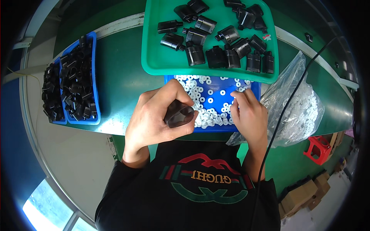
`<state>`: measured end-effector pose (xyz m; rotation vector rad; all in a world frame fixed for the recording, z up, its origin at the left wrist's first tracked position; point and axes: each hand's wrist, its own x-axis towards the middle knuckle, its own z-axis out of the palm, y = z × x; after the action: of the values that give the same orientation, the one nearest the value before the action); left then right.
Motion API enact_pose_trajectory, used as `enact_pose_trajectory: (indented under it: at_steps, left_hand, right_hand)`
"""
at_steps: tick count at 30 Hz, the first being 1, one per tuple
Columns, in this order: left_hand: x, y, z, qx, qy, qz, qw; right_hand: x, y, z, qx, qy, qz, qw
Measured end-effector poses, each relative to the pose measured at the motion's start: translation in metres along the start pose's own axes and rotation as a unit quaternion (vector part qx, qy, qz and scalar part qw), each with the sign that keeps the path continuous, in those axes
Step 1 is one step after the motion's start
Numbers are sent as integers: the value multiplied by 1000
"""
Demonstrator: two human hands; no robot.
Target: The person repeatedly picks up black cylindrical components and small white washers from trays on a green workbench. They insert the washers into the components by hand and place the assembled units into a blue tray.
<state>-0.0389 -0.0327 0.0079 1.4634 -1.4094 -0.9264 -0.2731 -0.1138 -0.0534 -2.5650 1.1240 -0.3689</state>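
My left hand is wrapped round a glossy black plastic housing, its rounded end facing up between thumb and fingers. Over the right part of a blue tray, my right hand has its fingers drawn together in a pinch. Something whitish shows at its fingertips, too small to tell. Many small white rings lie in the blue tray, piled along its left and near sides and scattered in the middle.
Beyond the blue tray, a green tray overlaps its far edge and bears several black housings. Blue bins of black parts stand at left. On the right lies a clear bag of white rings; a black cable hangs across it.
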Motion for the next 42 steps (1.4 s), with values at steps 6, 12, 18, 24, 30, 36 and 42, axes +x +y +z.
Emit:
enact_pose_trajectory:
  at_steps: [6,12,18,24,30,36,42]
  left_hand:
    - [10,-20,-14,-120,27,-14,992]
    - [69,-52,-81,76,203,-29,976]
    - [155,-165,-149,281,227,-34,932]
    - [209,-188,-155,361,146,-11,921]
    - [222,-198,-165,385,183,9,905]
    - [172,-85,-101,315,59,44,946]
    - [138,-64,-70,413,-89,46,905]
  right_hand:
    - [-12,5,18,-7,35,2,999]
    - [-18,9,23,-13,97,-24,995]
    - [-16,11,21,15,117,-45,992]
    - [-18,13,25,-9,123,-63,990]
    - [-19,11,21,-29,103,-79,991]
    - [-19,12,21,-22,104,-86,991]
    - [-17,8,17,16,108,-62,992]
